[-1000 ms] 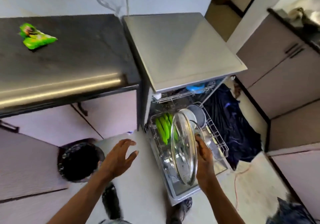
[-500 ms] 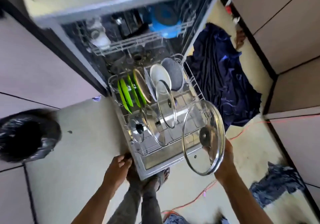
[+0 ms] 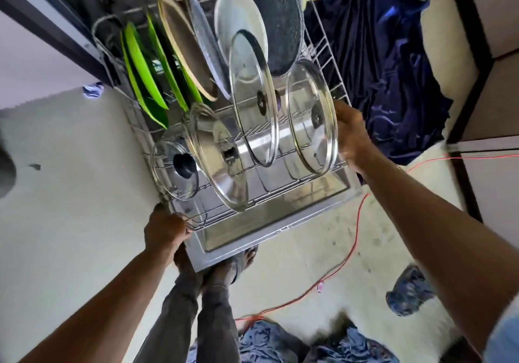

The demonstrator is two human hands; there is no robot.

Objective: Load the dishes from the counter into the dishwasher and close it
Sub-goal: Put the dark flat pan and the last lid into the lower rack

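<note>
The lower wire rack (image 3: 331, 62) is pulled out over the open dishwasher door (image 3: 252, 230). My right hand (image 3: 351, 135) grips a glass lid (image 3: 311, 115) by its right rim; the lid stands upright at the rack's right side. My left hand (image 3: 164, 230) grips the rack's front left corner. Three more glass lids stand in the rack: a tall one (image 3: 252, 95), a large tilted one (image 3: 222, 154) and a small one with a black knob (image 3: 177, 166). Behind them stand green plates (image 3: 143, 73), a tan plate (image 3: 185, 45), a white plate (image 3: 238, 17) and a dark speckled plate (image 3: 278, 17).
A dark blue cloth (image 3: 393, 76) lies on the floor right of the rack. An orange cable (image 3: 345, 258) runs across the floor. Blue-grey cloths (image 3: 407, 292) lie at the lower right. My feet (image 3: 224, 267) stand under the door's front edge. Cabinet fronts (image 3: 494, 81) rise on the right.
My right hand has brought the glass lid from beyond the rack's front right corner into the rack's right side. My left hand has taken hold of the rack's front left corner. The view has dropped closer.
</note>
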